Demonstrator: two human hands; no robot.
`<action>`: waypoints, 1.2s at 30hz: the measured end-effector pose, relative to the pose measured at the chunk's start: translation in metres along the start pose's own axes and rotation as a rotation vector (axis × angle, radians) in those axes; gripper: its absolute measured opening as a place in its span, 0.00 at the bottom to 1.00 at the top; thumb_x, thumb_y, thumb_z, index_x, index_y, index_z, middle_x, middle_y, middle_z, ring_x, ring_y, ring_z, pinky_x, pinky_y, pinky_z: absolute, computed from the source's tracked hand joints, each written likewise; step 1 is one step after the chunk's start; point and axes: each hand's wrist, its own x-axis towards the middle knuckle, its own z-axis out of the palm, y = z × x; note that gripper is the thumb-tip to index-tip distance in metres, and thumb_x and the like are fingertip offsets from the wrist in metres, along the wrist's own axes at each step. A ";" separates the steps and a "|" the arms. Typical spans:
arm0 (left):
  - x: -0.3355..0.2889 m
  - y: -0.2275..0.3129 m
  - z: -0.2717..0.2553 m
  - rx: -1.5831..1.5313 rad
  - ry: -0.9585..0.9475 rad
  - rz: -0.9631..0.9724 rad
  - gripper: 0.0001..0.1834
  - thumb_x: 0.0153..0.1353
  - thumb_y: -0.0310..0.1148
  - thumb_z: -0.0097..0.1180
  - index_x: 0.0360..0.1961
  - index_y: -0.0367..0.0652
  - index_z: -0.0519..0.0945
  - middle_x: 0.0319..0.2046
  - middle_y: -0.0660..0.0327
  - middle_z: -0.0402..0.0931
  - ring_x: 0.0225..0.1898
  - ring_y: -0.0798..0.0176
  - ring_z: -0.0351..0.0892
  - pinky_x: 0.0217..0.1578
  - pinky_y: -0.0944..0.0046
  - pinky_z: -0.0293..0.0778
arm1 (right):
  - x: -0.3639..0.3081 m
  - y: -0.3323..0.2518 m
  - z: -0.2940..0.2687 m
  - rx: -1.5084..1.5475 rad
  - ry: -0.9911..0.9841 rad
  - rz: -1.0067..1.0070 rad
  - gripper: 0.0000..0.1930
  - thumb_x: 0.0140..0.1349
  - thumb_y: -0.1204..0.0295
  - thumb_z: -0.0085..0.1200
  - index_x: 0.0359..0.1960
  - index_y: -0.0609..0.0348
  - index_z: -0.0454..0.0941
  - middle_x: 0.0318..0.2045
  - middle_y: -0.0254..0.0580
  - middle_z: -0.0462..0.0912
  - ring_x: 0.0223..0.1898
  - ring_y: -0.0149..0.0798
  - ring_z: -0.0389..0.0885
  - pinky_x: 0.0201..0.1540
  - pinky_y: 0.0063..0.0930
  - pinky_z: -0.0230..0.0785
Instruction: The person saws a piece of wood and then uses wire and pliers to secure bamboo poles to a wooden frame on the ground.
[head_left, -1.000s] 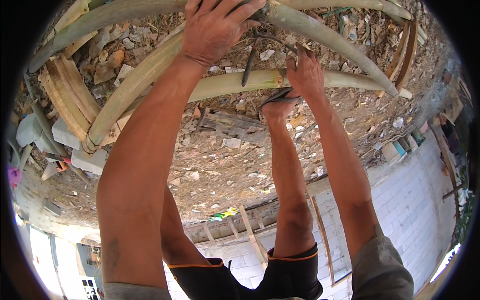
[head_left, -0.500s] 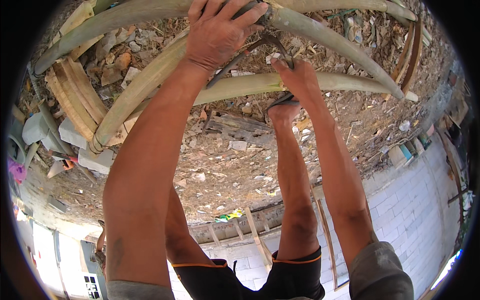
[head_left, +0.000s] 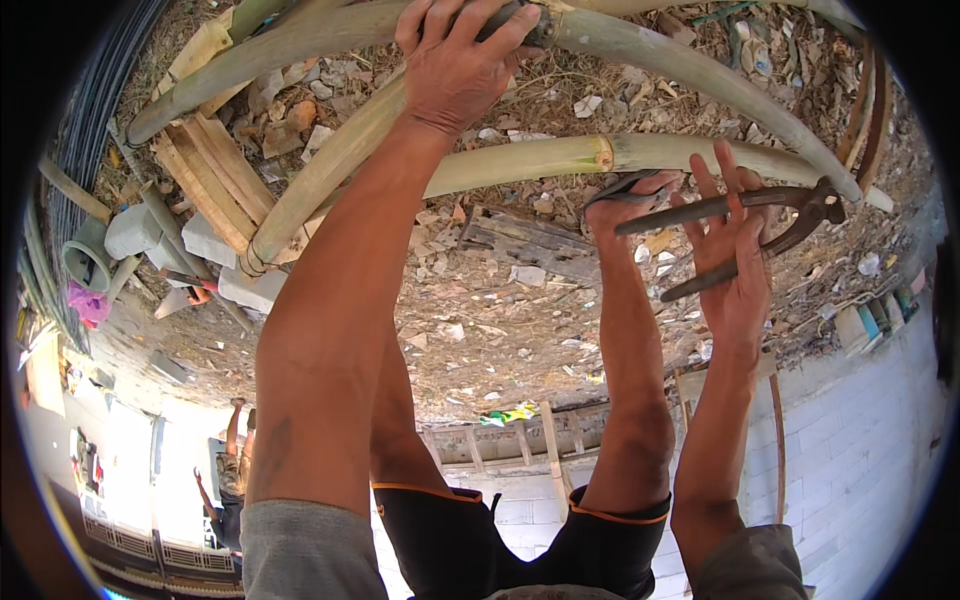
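My left hand (head_left: pixel 455 75) is wrapped over a curved greenish bamboo pole (head_left: pixel 270 42), beside a dark tied joint (head_left: pixel 541 27) where poles meet. Its fingers curl round the top; what lies under them is hidden. My right hand (head_left: pixel 735 245) holds a pair of dark metal pincers (head_left: pixel 803 215) out to the right, away from the joint. The pincers' handles are spread apart and pass between my fingers and thumb, with the fingers loosely extended. A lower bamboo pole (head_left: pixel 520 165) runs behind the right foot and the pincers.
Rubble and dry litter (head_left: pixel 480 345) cover the ground. A weathered board (head_left: pixel 530 245) lies near my sandalled foot (head_left: pixel 630 205). Left are wood pieces (head_left: pixel 212 175), grey blocks (head_left: pixel 250 285) and bundled dark rods (head_left: pixel 95 120). A white block wall (head_left: pixel 840 400) stands right; another person (head_left: pixel 232 475) is lower left.
My right hand has drawn the pincers away from the joint, to the right and slightly down, and its fingers have loosened. My left hand stays on the bamboo. The view has shifted left.
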 end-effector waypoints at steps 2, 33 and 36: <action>0.003 -0.002 0.007 0.052 -0.023 0.036 0.31 0.49 0.39 0.75 0.58 0.58 0.83 0.66 0.61 0.73 0.68 0.53 0.68 0.68 0.41 0.56 | 0.008 -0.005 0.003 0.124 -0.102 -0.005 0.27 0.83 0.51 0.41 0.73 0.53 0.58 0.62 0.54 0.76 0.58 0.51 0.82 0.66 0.53 0.75; 0.014 0.005 0.001 -0.030 0.088 0.043 0.32 0.53 0.42 0.76 0.61 0.55 0.81 0.62 0.68 0.78 0.68 0.56 0.70 0.70 0.47 0.54 | -0.077 -0.065 0.011 -1.334 0.167 -0.449 0.35 0.58 0.70 0.61 0.71 0.52 0.74 0.52 0.63 0.78 0.54 0.65 0.77 0.60 0.57 0.70; 0.012 0.000 -0.006 -0.055 0.116 0.052 0.31 0.55 0.42 0.75 0.61 0.53 0.81 0.61 0.68 0.78 0.67 0.56 0.70 0.70 0.48 0.54 | -0.095 -0.030 0.034 -1.518 0.285 -0.566 0.39 0.53 0.70 0.62 0.72 0.52 0.72 0.59 0.64 0.72 0.60 0.67 0.71 0.63 0.56 0.69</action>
